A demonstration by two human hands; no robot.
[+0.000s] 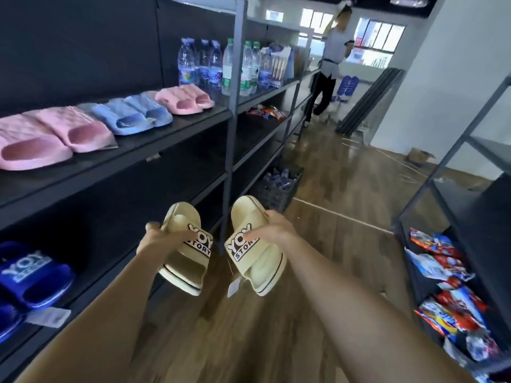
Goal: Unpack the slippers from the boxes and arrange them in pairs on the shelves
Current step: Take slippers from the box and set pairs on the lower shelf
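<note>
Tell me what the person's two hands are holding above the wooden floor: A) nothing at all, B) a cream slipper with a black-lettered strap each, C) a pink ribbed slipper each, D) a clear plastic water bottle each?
B: the left hand grips one cream rubber slipper with a black-lettered strap, and the right hand grips the matching cream slipper, both off the shelves.

My bare forearms stretch up from six o'clock, side by side. The left grip [162,239], at nine o'clock of its partner, curls round the left slipper [185,268]; the right grip [272,230] pinches the right slipper [262,265] by its strap.
</note>
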